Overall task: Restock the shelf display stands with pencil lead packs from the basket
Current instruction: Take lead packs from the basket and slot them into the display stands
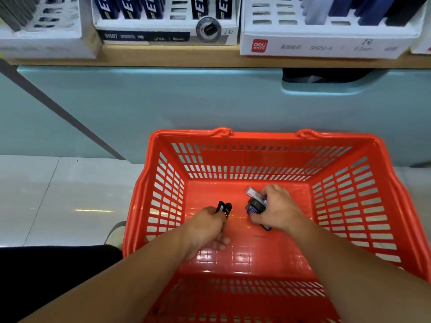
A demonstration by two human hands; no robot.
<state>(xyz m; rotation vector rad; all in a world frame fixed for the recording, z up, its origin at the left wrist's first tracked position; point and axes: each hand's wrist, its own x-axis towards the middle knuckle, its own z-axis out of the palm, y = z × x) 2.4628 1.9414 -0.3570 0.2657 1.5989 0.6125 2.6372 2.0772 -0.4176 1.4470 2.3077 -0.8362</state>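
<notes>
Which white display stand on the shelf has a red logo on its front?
The right stand: a red logo sits at its front's left end. The middle stand has a dark label strip, and the left stand shows none.

This is a stationery shop. A red plastic shopping basket (263,135) stands on a pale tiled floor (58,194). Above and behind the basket runs a wooden shelf (172,55) with white display stands (166,31), which hold dark blue packs (149,7) in rows. The stand up and right of the basket carries a red brand logo (259,45) and printed product codes.
</notes>
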